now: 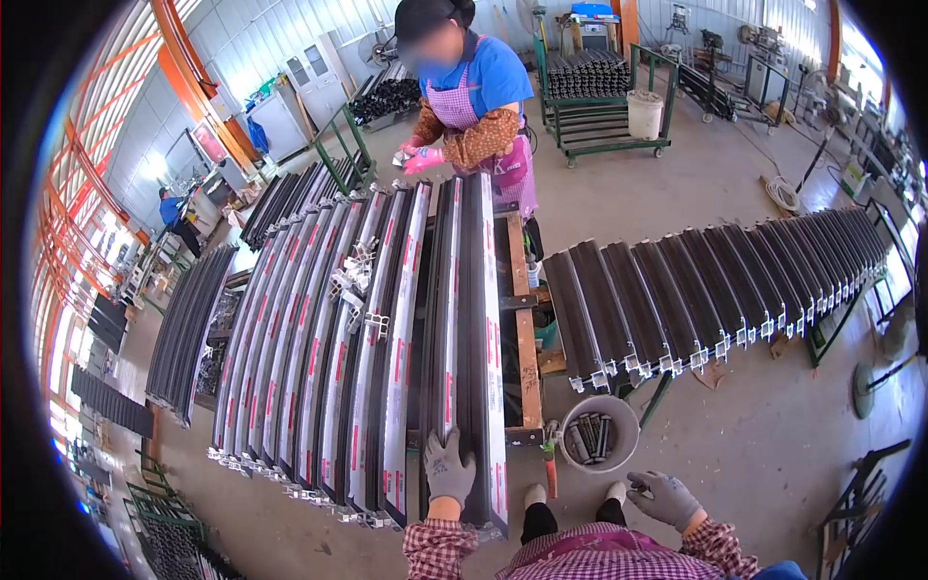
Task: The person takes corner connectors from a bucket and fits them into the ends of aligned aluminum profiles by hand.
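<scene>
My left hand [449,472], in a grey glove, lies with its fingers stretched out on the near end of a dark metal profile [468,387] with a white and red strip beside it. My right hand [665,499], also gloved in grey, is held in the air to the right of a white bucket [599,434]; its fingers are curled, and whether they hold anything small is not clear. Many long profiles [319,358] lie side by side to the left of my left hand, with small silver connector pieces [356,275] heaped on them.
Across the profiles stands a co-worker [483,106] in pink gloves, holding a small piece. A second row of dark profiles [715,280] rests on a stand at the right. A wooden-topped frame [522,338] is between them. Behind stands a green cart [604,140].
</scene>
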Demonstrator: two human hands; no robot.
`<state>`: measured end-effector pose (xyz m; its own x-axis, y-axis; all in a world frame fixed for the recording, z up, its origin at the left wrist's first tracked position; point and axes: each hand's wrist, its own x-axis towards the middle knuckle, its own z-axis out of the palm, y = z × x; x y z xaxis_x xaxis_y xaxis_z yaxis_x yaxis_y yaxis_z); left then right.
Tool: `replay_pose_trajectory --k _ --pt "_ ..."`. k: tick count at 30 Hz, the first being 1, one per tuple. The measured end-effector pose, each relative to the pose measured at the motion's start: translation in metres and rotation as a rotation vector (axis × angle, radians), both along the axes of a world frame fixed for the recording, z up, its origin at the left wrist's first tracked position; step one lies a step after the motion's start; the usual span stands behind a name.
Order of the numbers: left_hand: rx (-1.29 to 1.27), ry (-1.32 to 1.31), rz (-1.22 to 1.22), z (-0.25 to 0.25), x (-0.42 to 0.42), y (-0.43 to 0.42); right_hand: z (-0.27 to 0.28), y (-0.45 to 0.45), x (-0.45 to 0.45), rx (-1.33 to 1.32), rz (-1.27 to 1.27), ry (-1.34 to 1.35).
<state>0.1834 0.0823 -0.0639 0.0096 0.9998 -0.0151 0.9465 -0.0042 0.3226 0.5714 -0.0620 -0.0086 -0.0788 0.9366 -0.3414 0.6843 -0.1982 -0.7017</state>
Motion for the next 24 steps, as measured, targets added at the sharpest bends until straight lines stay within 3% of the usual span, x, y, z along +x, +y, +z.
replay_pose_trajectory --k 8,9,10,12,14,18,24 --pt "-0.001 0.033 -0.003 -0.011 -0.003 0.005 -0.012 0.001 -0.003 0.024 -0.064 -0.010" --pt "0.017 0.103 -0.016 -0.002 0.002 0.006 0.007 0.006 -0.012 -0.037 -0.045 -0.167" --pt "0.099 0.059 -0.065 -0.016 -0.005 -0.001 -0.007 0.006 -0.001 -0.019 -0.083 -0.097" --pt "-0.040 0.060 -0.058 0.013 0.009 0.000 -0.018 0.008 0.015 0.019 -0.156 0.043" --pt "-0.062 0.051 -0.077 0.005 0.002 -0.003 -0.040 0.003 0.026 -0.050 -0.309 0.170" --pt "-0.099 0.075 -0.024 -0.004 0.002 -0.001 -0.147 0.018 0.049 -0.131 -0.781 0.545" --pt "-0.177 0.076 0.014 0.009 0.014 0.003 -0.296 0.111 0.103 -0.218 -1.300 0.989"
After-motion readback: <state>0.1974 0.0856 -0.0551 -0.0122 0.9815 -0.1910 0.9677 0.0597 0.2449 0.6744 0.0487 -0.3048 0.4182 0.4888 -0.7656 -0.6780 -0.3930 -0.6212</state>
